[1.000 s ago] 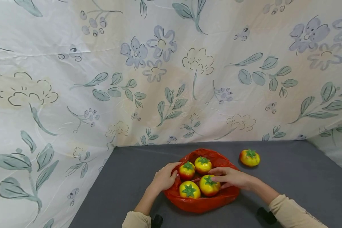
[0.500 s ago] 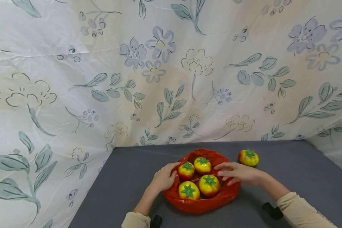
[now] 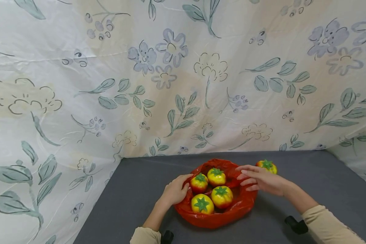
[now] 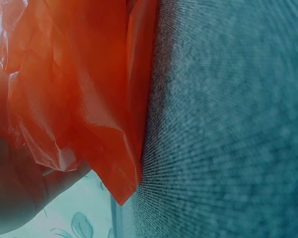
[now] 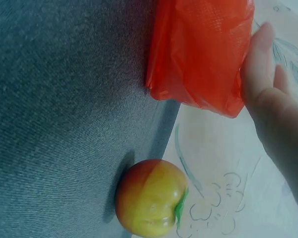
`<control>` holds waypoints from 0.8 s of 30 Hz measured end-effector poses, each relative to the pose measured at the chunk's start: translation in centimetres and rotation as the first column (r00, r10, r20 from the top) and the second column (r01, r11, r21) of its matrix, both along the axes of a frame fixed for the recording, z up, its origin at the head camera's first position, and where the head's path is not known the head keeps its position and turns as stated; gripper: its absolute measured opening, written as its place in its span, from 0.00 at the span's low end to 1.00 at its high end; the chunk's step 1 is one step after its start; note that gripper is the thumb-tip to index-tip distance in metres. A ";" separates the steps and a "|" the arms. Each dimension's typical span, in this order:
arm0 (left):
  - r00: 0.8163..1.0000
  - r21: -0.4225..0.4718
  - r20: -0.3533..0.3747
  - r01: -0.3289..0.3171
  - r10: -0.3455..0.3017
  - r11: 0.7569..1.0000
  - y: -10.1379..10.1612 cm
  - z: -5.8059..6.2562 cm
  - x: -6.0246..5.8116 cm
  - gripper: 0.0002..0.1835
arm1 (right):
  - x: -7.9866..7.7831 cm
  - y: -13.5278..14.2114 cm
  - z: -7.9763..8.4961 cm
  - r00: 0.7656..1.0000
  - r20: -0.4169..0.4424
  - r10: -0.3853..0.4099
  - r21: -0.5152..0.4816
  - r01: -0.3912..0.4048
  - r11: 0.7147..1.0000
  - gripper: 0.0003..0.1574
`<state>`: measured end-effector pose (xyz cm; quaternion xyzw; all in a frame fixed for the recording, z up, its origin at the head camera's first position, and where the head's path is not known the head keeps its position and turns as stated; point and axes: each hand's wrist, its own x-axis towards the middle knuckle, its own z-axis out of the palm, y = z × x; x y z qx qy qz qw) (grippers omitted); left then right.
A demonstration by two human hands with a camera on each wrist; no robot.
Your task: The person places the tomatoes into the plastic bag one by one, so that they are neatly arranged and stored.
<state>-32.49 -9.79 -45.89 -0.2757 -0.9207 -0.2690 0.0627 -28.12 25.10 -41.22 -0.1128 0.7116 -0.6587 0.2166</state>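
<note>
A red plastic bag (image 3: 213,220) lies with its mouth spread wide on the dark cloth. Inside it sit several round yellow-and-red fruits with green star-shaped tops, the nearest right one (image 3: 222,200) among them. My left hand (image 3: 174,191) holds the bag's left rim, its fingers over the edge; in the left wrist view the red film (image 4: 84,99) hides most of the hand. Over the right rim hovers my right hand (image 3: 262,179), fingers loosely extended and nothing held. Another such fruit (image 5: 151,198) lies outside the bag, behind the right hand, partly covered by it in the head view.
Dark grey cloth (image 3: 134,189) covers the tabletop. A floral curtain (image 3: 183,101) hangs behind it and along the sides. Black wrist devices sit by each forearm, the right one (image 3: 296,225) close above the cloth.
My right hand has let go of the nearest right fruit in the bag and drawn back right to the rim. That fruit has tipped slightly left. The left hand keeps its place.
</note>
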 end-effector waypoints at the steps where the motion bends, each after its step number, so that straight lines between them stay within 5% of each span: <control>1: 1.000 0.001 -0.001 0.001 -0.001 1.000 0.0 0.0 0.0 0.21 | 0.0 0.1 0.0 1.000 -0.003 -0.013 -0.020 0.013 1.000 0.35; 6: 1.000 0.000 -0.006 -0.001 0.001 1.000 0.0 -0.1 -0.1 0.21 | -0.1 0.8 0.3 0.995 -0.058 -0.084 -0.087 0.079 0.993 0.36; 19: 1.000 0.003 -0.003 0.001 -0.001 1.000 0.0 0.0 0.1 0.22 | -0.1 1.6 1.1 0.965 -0.120 -0.233 -0.054 0.228 0.972 0.41; 24: 1.000 0.002 0.000 -0.001 0.001 1.000 0.0 0.0 0.1 0.22 | 0.0 2.0 1.3 0.951 -0.141 -0.276 -0.114 0.261 0.959 0.32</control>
